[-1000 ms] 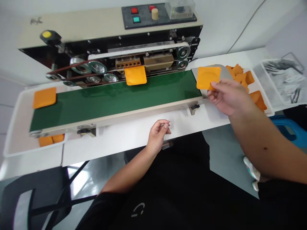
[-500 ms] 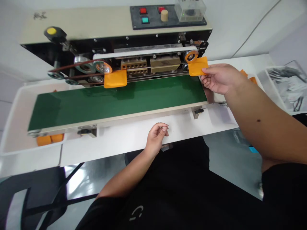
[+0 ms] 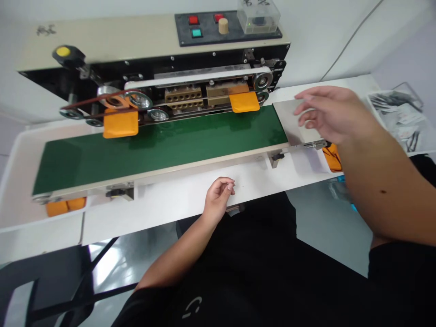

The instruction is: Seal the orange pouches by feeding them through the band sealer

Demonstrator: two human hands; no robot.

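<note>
My right hand point(image 3: 332, 113) hangs open above a steel feed plate point(image 3: 289, 120) at the right end of a green conveyor belt point(image 3: 160, 147), holding nothing. The nearest thing to it is an orange flat pouch point(image 3: 244, 102), lying at the belt's far edge with its top in the band sealer's point(image 3: 211, 79) moving bands. Another orange pouch point(image 3: 120, 122) sits further left, near the sealer's pulleys. My left hand point(image 3: 218, 200) rests loosely curled at the white table's edge point(image 3: 170, 213), empty and touching no pouch.
A white tray point(image 3: 17, 190) lies under the belt's left end, with orange pouches point(image 3: 64, 206) at its front. More orange pouches point(image 3: 333, 156) are partly hidden behind my right arm. Printed sheets point(image 3: 398, 116) lie at the far right. A black chair point(image 3: 44, 290) stands below left.
My right hand has let go of its orange pouch, which now rides on the belt further left. The other pouch has moved left too. My right hand has opened and shifted right.
</note>
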